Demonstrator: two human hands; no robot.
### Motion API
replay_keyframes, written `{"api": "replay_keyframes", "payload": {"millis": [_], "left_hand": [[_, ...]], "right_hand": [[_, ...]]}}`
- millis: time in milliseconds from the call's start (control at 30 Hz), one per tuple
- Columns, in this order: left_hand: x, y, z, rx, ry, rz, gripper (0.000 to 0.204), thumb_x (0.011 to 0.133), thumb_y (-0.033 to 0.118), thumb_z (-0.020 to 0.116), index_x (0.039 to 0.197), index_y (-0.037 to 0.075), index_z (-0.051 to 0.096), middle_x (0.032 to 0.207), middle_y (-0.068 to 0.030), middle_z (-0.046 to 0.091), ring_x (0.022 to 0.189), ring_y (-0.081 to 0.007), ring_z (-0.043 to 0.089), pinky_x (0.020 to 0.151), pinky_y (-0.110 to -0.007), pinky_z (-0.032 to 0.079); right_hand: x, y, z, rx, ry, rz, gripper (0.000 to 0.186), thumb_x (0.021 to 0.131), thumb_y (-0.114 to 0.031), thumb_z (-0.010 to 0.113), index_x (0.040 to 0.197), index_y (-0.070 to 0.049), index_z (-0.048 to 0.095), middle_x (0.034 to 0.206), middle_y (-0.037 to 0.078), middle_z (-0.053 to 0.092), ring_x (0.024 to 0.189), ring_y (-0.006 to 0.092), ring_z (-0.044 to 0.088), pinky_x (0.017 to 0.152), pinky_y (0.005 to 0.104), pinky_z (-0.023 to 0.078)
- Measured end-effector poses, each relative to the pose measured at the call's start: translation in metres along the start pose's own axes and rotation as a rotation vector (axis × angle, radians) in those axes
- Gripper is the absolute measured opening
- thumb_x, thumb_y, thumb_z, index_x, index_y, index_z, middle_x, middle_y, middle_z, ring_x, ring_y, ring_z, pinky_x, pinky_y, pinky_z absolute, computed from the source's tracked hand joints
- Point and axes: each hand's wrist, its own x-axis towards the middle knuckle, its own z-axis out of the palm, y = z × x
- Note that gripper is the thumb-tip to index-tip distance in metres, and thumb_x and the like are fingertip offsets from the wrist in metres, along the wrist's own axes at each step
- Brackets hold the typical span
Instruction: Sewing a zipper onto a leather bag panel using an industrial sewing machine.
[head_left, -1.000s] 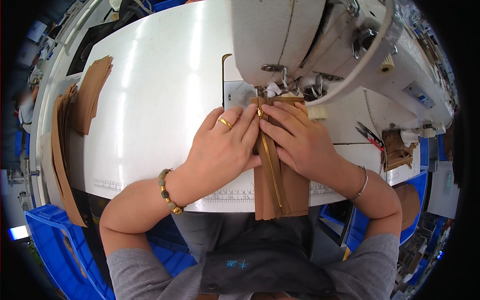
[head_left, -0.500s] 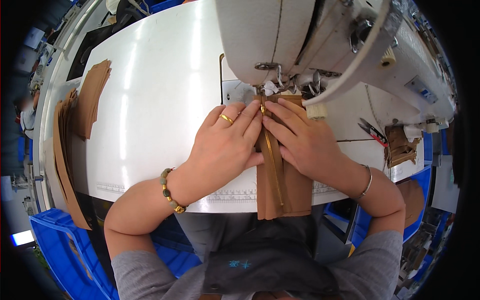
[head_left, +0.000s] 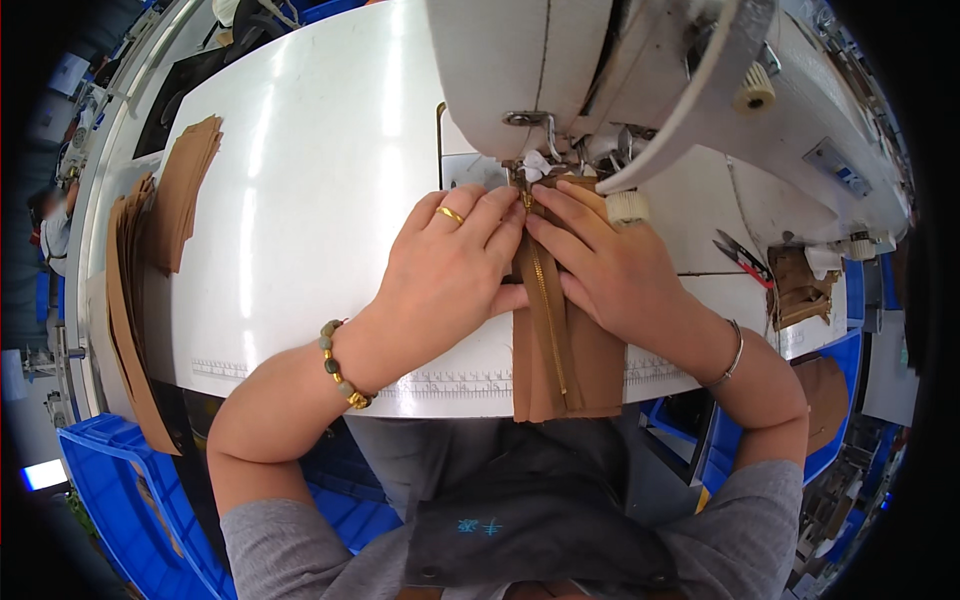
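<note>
Cannot see needle; lost behind the overhanging machine head and a small white piece. Cannot trace upper end of brown fabric past there. Cannot make out full outline of zipper slider, partly covered by fingertips of left hand and right hand. Cannot view fabric beneath right palm. Cannot read fine marks on ruler strip; too small. Cannot see tops of machine, cropped by upper edge, nor all of grey sleeves, cropped below. Cannot resolve blurred background person at far left.
</note>
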Motion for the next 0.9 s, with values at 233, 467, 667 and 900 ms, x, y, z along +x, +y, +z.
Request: {"api": "replay_keyframes", "payload": {"millis": [233,467,667,900], "left_hand": [[-0.011,0.017,-0.005,0.033,0.042,0.106,0.073,0.068,0.033,0.085,0.132,0.003,0.067,0.136,-0.0098,0.067,0.125,-0.0287,0.062,0.104,-0.043,0.053],[-0.028,0.019,0.005,0.053,0.114,0.178,0.05,0.076,0.02,0.079,0.123,0.003,0.073,0.126,-0.0125,0.074,0.111,-0.0273,0.074,0.079,-0.035,0.064],[-0.055,0.051,-0.012,0.058,0.053,0.136,0.046,0.08,0.017,0.072,0.123,0.001,0.075,0.128,-0.0137,0.074,0.115,-0.03,0.073,0.084,-0.036,0.063],[-0.062,0.066,-0.008,0.068,0.111,0.071,0.048,0.08,0.015,0.069,0.125,0.0,0.074,0.13,-0.015,0.073,0.116,-0.0309,0.073,0.087,-0.037,0.063]], "right_hand": [[-0.017,-0.013,-0.019,-0.074,-0.027,-0.033,0.047,0.082,-0.022,0.079,0.124,-0.003,0.07,0.133,0.016,0.066,0.124,0.0319,0.062,0.112,0.0499,0.046],[-0.065,-0.062,-0.025,0.321,0.021,-0.119,0.029,0.085,-0.016,0.076,0.111,-0.003,0.072,0.129,0.018,0.067,0.117,0.0337,0.068,0.105,0.0494,0.054],[-0.089,-0.079,-0.009,0.191,0.112,-0.227,0.019,0.086,-0.015,0.075,0.103,-0.006,0.077,0.118,0.012,0.073,0.116,0.0296,0.071,0.107,0.0482,0.054],[-0.091,-0.078,-0.007,0.196,0.156,-0.238,0.017,0.087,-0.015,0.078,0.102,-0.007,0.079,0.115,0.009,0.074,0.113,0.0275,0.072,0.106,0.0484,0.055]]}}
